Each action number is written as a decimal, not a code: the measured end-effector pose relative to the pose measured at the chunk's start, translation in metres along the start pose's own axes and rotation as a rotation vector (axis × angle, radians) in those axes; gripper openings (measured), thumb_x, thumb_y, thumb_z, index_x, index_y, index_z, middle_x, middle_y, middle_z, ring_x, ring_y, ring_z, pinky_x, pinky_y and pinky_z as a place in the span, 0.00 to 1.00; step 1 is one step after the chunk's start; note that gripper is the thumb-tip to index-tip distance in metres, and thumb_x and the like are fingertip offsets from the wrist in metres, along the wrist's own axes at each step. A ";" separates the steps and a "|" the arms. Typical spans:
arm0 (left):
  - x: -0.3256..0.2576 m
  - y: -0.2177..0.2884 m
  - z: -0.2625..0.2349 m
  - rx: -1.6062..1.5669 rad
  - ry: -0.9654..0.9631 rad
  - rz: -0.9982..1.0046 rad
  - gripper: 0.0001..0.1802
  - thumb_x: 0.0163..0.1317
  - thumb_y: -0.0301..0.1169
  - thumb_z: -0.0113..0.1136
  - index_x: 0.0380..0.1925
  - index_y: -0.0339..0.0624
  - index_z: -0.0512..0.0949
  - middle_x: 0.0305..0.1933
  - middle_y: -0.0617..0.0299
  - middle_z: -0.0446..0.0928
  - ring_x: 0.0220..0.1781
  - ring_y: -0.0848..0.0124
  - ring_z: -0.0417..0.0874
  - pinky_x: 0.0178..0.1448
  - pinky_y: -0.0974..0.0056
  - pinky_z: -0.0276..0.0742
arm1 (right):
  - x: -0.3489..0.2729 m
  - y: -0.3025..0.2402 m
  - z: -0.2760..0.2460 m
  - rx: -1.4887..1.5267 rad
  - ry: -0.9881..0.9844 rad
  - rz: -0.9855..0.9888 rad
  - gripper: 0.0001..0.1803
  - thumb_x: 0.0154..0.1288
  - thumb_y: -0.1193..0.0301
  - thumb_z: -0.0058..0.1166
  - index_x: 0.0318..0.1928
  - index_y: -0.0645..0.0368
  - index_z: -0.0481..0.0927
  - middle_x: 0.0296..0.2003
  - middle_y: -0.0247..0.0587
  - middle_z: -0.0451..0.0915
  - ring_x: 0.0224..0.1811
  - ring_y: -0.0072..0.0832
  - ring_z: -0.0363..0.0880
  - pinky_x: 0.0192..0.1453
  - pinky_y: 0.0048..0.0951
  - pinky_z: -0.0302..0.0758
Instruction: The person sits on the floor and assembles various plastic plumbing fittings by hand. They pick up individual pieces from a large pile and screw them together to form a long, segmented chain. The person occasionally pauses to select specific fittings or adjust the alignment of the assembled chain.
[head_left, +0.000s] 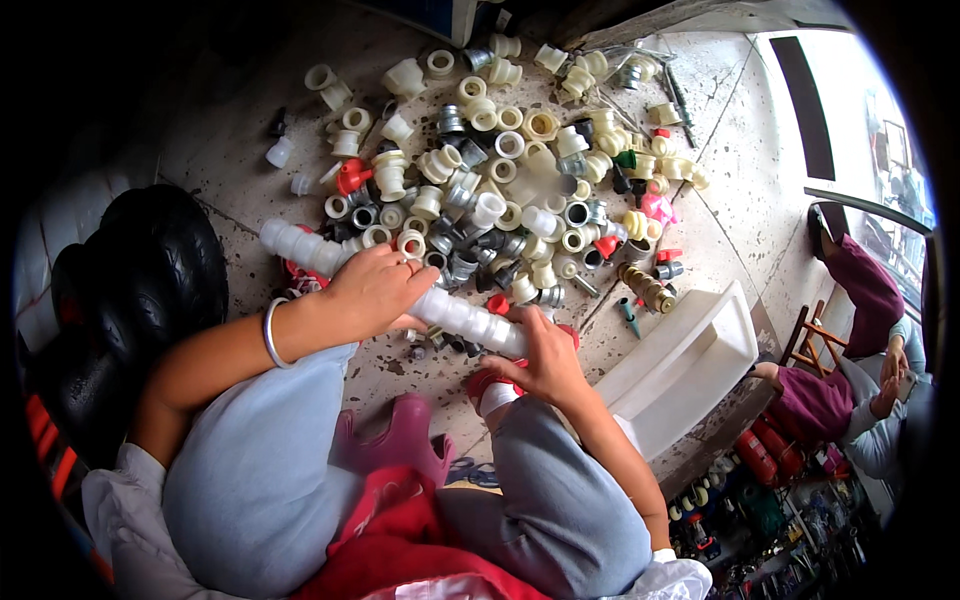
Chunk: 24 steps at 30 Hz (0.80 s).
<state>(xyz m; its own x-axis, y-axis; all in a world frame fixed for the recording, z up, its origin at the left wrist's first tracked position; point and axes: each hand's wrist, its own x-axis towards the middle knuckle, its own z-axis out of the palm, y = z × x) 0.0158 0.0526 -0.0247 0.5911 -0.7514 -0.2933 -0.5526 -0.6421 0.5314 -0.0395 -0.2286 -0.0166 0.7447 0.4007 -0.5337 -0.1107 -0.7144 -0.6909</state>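
Note:
A long row of white, ribbed plastic fittings (pixel 465 318) lies slantwise across my lap, joined end to end like a tube. My left hand (pixel 375 290) is closed over its middle, palm down, with a ring on one finger. My right hand (pixel 548 355) grips the lower right end, the thumb below and the fingers partly hidden behind it. The row's upper left end (pixel 290 245) sticks out past my left hand. Just beyond it is a big heap of loose pipe fittings (pixel 490 180) on the floor, mostly cream and grey with some red pieces.
A white plastic bin (pixel 690 360) lies to my right. Black tyres (pixel 150 290) stand at my left, and a pink stool (pixel 405 435) shows between my legs. A brass fitting (pixel 645 288) lies near the bin. At far right, another person (pixel 880 390) sits holding a phone.

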 end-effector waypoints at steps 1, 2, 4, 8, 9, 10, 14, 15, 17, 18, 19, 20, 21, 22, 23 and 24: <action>0.000 0.004 -0.001 -0.043 -0.049 -0.015 0.35 0.44 0.50 0.73 0.47 0.41 0.74 0.37 0.59 0.77 0.41 0.61 0.80 0.48 0.59 0.72 | 0.002 -0.006 -0.003 -0.096 0.092 -0.147 0.32 0.51 0.53 0.71 0.51 0.58 0.77 0.39 0.45 0.81 0.39 0.43 0.82 0.43 0.37 0.78; 0.000 0.007 -0.003 -0.086 -0.099 -0.030 0.35 0.45 0.51 0.73 0.48 0.41 0.73 0.37 0.59 0.77 0.41 0.61 0.80 0.48 0.59 0.72 | 0.001 -0.003 -0.003 -0.130 0.118 -0.199 0.32 0.48 0.54 0.72 0.51 0.57 0.78 0.37 0.41 0.82 0.35 0.43 0.82 0.40 0.38 0.78; -0.005 0.000 -0.001 -0.177 -0.109 0.017 0.34 0.47 0.49 0.72 0.48 0.40 0.73 0.38 0.58 0.76 0.42 0.59 0.79 0.49 0.58 0.73 | 0.003 -0.003 -0.010 -0.224 0.149 -0.242 0.31 0.49 0.54 0.72 0.51 0.56 0.78 0.36 0.41 0.82 0.34 0.42 0.83 0.40 0.37 0.78; 0.000 0.002 -0.004 -0.063 0.023 0.065 0.30 0.48 0.44 0.72 0.46 0.40 0.73 0.41 0.58 0.75 0.44 0.60 0.79 0.50 0.56 0.73 | 0.002 -0.009 -0.014 -0.165 0.099 -0.140 0.30 0.52 0.53 0.70 0.50 0.58 0.79 0.35 0.46 0.83 0.34 0.43 0.84 0.38 0.38 0.79; 0.000 0.003 -0.004 -0.030 0.015 0.064 0.30 0.48 0.44 0.72 0.46 0.40 0.73 0.41 0.58 0.75 0.44 0.60 0.79 0.50 0.57 0.73 | 0.001 -0.009 -0.013 -0.098 0.069 -0.086 0.30 0.52 0.53 0.70 0.50 0.59 0.79 0.35 0.47 0.83 0.33 0.43 0.84 0.37 0.38 0.79; 0.001 0.005 -0.003 0.002 0.008 0.063 0.29 0.47 0.44 0.72 0.45 0.40 0.73 0.40 0.58 0.75 0.44 0.60 0.79 0.50 0.57 0.73 | 0.001 -0.006 -0.011 0.002 0.048 -0.074 0.30 0.54 0.53 0.68 0.51 0.61 0.79 0.35 0.49 0.83 0.33 0.45 0.84 0.38 0.39 0.79; 0.001 0.004 -0.004 -0.001 -0.066 0.075 0.28 0.47 0.45 0.72 0.42 0.40 0.72 0.38 0.59 0.75 0.42 0.61 0.80 0.47 0.58 0.74 | -0.001 0.004 0.001 0.001 0.097 -0.158 0.30 0.55 0.51 0.66 0.51 0.59 0.78 0.35 0.47 0.83 0.33 0.42 0.84 0.37 0.38 0.79; 0.000 0.002 -0.004 -0.009 -0.101 0.074 0.28 0.48 0.46 0.71 0.42 0.41 0.73 0.37 0.59 0.75 0.42 0.60 0.80 0.46 0.58 0.74 | -0.001 0.001 0.000 -0.078 0.108 -0.211 0.30 0.55 0.51 0.67 0.51 0.59 0.78 0.36 0.46 0.83 0.33 0.42 0.84 0.38 0.38 0.79; -0.004 -0.004 -0.001 -0.107 -0.227 0.050 0.29 0.48 0.47 0.71 0.43 0.41 0.73 0.36 0.59 0.75 0.41 0.60 0.80 0.44 0.58 0.75 | 0.001 -0.004 -0.006 -0.233 0.131 -0.318 0.30 0.55 0.52 0.67 0.52 0.59 0.77 0.37 0.44 0.82 0.34 0.40 0.83 0.38 0.37 0.78; -0.004 -0.007 0.000 -0.153 -0.290 0.041 0.29 0.48 0.47 0.71 0.43 0.41 0.73 0.35 0.58 0.76 0.40 0.60 0.81 0.43 0.57 0.75 | 0.001 0.001 -0.005 -0.284 0.121 -0.360 0.30 0.56 0.52 0.66 0.52 0.59 0.77 0.39 0.40 0.81 0.34 0.38 0.83 0.37 0.35 0.77; -0.006 -0.006 0.003 -0.127 -0.267 0.047 0.29 0.48 0.47 0.71 0.43 0.41 0.73 0.35 0.58 0.76 0.39 0.60 0.81 0.42 0.57 0.75 | 0.000 0.003 -0.003 -0.273 0.106 -0.345 0.30 0.56 0.52 0.65 0.52 0.59 0.76 0.39 0.41 0.81 0.34 0.38 0.83 0.38 0.36 0.77; -0.008 -0.003 0.007 -0.101 -0.243 0.052 0.28 0.48 0.47 0.71 0.43 0.41 0.73 0.35 0.58 0.76 0.39 0.59 0.81 0.41 0.57 0.75 | -0.002 0.004 0.000 -0.262 0.091 -0.329 0.30 0.56 0.51 0.65 0.52 0.59 0.76 0.39 0.41 0.82 0.34 0.38 0.83 0.38 0.36 0.77; -0.009 0.000 0.008 -0.076 -0.220 0.059 0.28 0.48 0.47 0.71 0.43 0.41 0.73 0.34 0.58 0.76 0.38 0.59 0.81 0.40 0.56 0.75 | -0.004 0.004 0.001 -0.251 0.075 -0.312 0.30 0.56 0.51 0.65 0.52 0.59 0.76 0.39 0.41 0.82 0.34 0.39 0.83 0.38 0.36 0.77; -0.008 0.001 0.008 -0.060 -0.205 0.065 0.28 0.48 0.47 0.71 0.43 0.41 0.73 0.35 0.58 0.76 0.39 0.59 0.81 0.41 0.57 0.75 | -0.005 0.005 0.004 -0.220 0.056 -0.273 0.30 0.57 0.50 0.64 0.52 0.59 0.76 0.39 0.42 0.82 0.35 0.40 0.83 0.39 0.37 0.78; -0.007 0.003 0.007 -0.044 -0.191 0.071 0.28 0.48 0.47 0.71 0.43 0.41 0.73 0.35 0.58 0.76 0.39 0.60 0.81 0.41 0.57 0.75 | -0.007 0.007 0.006 -0.189 0.038 -0.234 0.31 0.57 0.49 0.64 0.51 0.59 0.76 0.39 0.43 0.82 0.35 0.41 0.83 0.40 0.37 0.78; -0.006 0.003 0.006 -0.028 -0.177 0.075 0.28 0.49 0.47 0.71 0.43 0.41 0.73 0.35 0.58 0.76 0.39 0.60 0.81 0.42 0.57 0.75 | -0.007 0.008 0.007 -0.157 0.019 -0.198 0.31 0.57 0.48 0.64 0.51 0.59 0.76 0.39 0.44 0.82 0.35 0.42 0.83 0.40 0.38 0.78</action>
<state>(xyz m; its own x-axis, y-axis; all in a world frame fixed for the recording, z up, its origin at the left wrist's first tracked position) 0.0068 0.0539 -0.0263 0.4350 -0.8135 -0.3860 -0.5731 -0.5807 0.5782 -0.0506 -0.2336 -0.0219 0.7539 0.5320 -0.3856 0.1407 -0.7040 -0.6961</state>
